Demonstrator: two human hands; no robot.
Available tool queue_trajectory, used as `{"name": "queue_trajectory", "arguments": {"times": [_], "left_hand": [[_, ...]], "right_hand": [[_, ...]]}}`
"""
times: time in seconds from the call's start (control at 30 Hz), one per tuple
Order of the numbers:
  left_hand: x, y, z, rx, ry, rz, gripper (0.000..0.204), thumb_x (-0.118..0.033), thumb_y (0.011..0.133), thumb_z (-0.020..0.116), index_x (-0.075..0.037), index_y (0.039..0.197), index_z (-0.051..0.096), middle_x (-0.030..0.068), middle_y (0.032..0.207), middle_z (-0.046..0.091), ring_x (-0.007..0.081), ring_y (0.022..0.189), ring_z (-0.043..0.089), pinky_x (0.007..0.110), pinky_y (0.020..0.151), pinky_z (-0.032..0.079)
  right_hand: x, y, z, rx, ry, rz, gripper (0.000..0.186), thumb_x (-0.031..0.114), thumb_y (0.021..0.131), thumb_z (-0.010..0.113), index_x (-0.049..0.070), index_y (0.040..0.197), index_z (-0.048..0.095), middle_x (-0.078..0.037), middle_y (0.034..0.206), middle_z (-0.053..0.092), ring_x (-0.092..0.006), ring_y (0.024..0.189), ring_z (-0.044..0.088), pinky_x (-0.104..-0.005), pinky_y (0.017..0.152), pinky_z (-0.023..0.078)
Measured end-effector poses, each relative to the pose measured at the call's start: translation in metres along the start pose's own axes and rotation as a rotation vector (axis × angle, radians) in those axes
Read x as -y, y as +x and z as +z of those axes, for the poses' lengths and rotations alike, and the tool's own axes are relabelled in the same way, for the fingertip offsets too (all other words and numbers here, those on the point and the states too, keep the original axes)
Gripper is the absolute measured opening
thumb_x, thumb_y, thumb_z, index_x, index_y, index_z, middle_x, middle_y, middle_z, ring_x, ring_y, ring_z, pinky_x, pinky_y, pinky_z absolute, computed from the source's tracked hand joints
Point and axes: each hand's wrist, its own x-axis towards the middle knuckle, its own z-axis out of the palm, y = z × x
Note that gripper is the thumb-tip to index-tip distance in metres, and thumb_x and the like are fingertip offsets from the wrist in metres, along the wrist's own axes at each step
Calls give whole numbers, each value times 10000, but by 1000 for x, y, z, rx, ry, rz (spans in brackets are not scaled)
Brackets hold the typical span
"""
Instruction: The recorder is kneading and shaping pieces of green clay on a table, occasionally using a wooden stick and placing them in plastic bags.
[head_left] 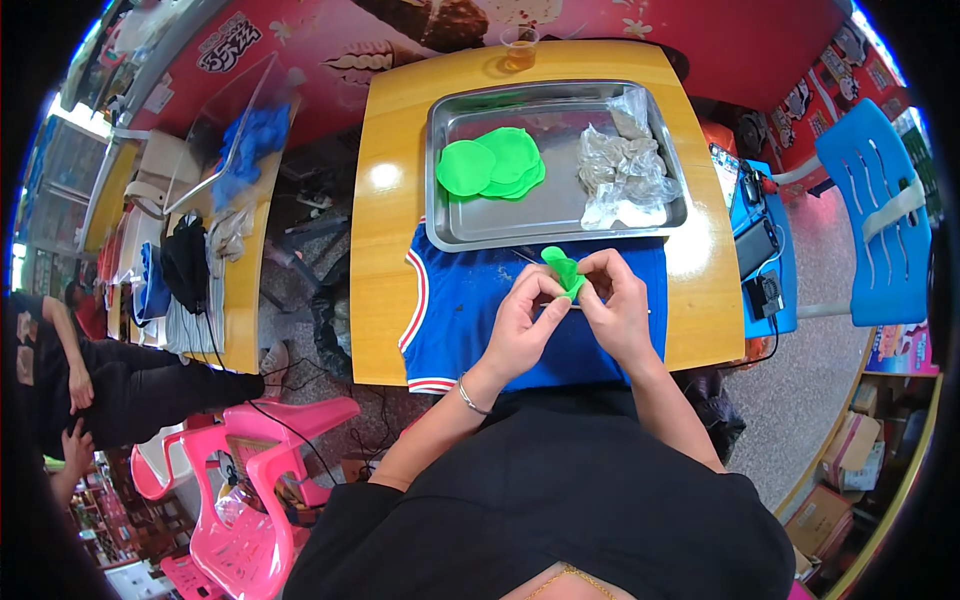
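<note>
"Both closed, or one loose?"

"Both closed at the fingertips. With the left hand [522,325], pinching a folded green piece [563,267] between thumb and fingers. With the right hand [617,310], pinching the same piece from the other side."

"Where exactly, that green piece?"

"Between the two sets of fingertips, over a blue shirt [465,310], just on the near side of a metal tray [520,222]. Curled upward above the fingers, in small flaps."

"And inside the tray?"

"Toward the left, a few flat green rounds [490,162], loosely stacked and overlapping. Toward the right, apart from the rounds, a heap of crumpled clear packets [625,170]. Too unclear to tell the contents."

"Underneath?"

"A yellow table [385,250], with the shirt spread over the near part and tucked partly under the tray. Along the shirt's left side, red and white trim. Near the table's far edge, a clear cup [519,50] with amber liquid."

"On the left wrist?"

"A silvery bracelet [473,396]."

"Farther out?"

"To the right, a blue chair [850,190] with a slotted back. At lower left, a pink chair [235,545]. Beyond, well apart from the table, another person [150,385] in dark clothes."
</note>
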Motion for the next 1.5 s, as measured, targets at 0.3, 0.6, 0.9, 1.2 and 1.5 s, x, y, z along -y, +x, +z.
{"name": "queue_trajectory", "arguments": {"times": [0.3,0.6,0.9,1.2,1.5], "left_hand": [[-8,3,-12,-4,-284,-92,42,-64,892,550,-41,882,516,17,949,471,81,845,465,208,769,380],[-8,-3,-3,-194,-391,-147,48,-83,908,543,-46,928,520,-2,880,543,62,806,499,201,732,412],[-16,0,-9,-1,-175,-100,54,-90,928,505,-39,929,487,-1,884,496,54,799,470,190,722,400],[-8,4,-8,70,-388,-218,90,-128,903,553,-47,868,535,-4,904,479,63,842,443,189,723,369],[-4,2,-1,-220,-284,-167,88,-145,915,546,-58,903,539,-17,827,549,36,684,460,176,593,366]], "right_hand": [[10,1,-6,242,435,119,161,-34,829,562,54,925,468,2,874,518,-59,810,509,-203,727,421],[14,2,-12,430,312,121,214,-3,833,582,42,997,452,-11,886,519,-76,834,512,-222,726,427],[11,-3,0,36,-167,-275,189,-66,764,575,32,925,569,-75,791,597,-186,731,570,-290,658,460],[-9,5,-13,413,295,-74,105,20,767,538,21,870,559,-6,774,526,-119,719,504,-258,654,417],[-8,9,-5,192,202,126,271,-21,765,578,36,982,427,-14,776,550,-32,633,477,-193,552,397]]}}
